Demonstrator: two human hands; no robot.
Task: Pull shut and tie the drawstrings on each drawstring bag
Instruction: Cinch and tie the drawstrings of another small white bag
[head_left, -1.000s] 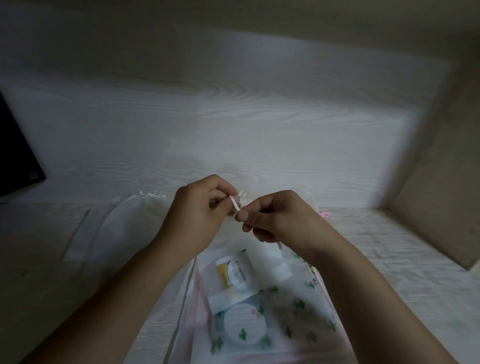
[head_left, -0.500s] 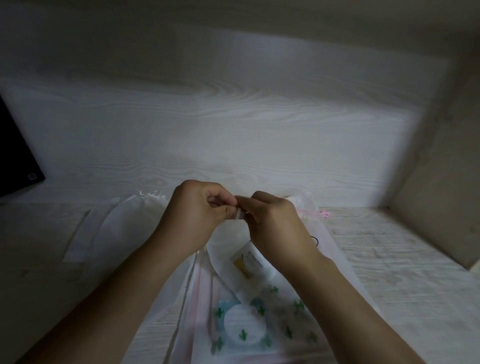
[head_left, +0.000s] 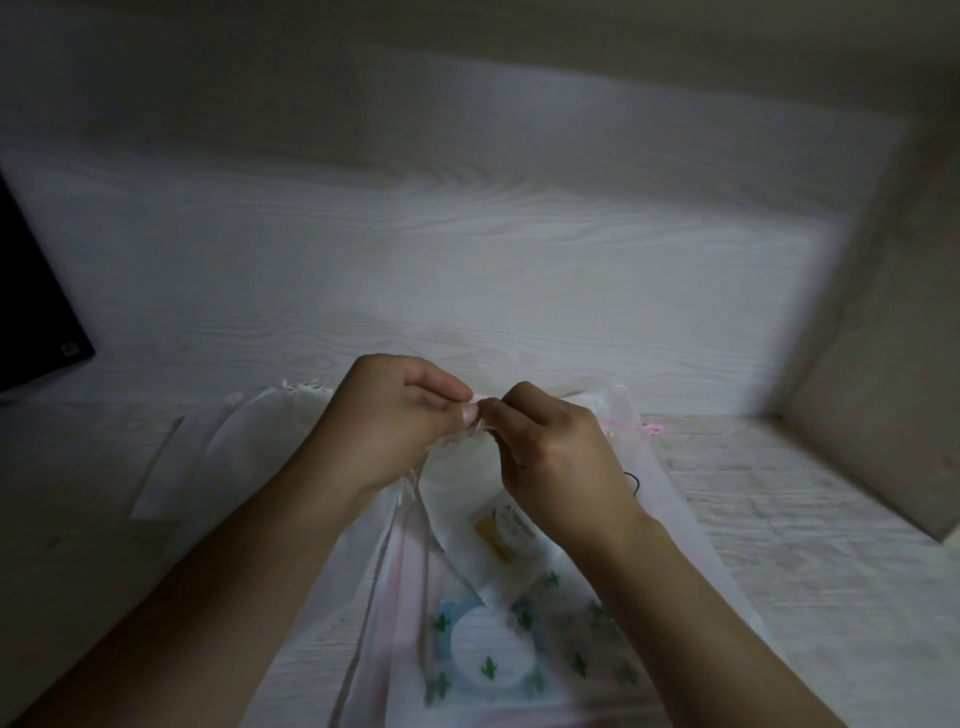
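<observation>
Above the table's near centre, left hand (head_left: 387, 415) and right hand (head_left: 553, 457) pinch the white drawstring (head_left: 475, 413) at the gathered mouth of the small white drawstring bag (head_left: 467, 499), fingertips touching. A second ago the hands sat slightly apart with the cord showing between them; now closed up. Cactus-print bag (head_left: 545, 654) lies underneath, another white bag (head_left: 249, 447) left. Wall behind, side panel right; bare white wood-grain table (head_left: 805, 519) on the right side.
</observation>
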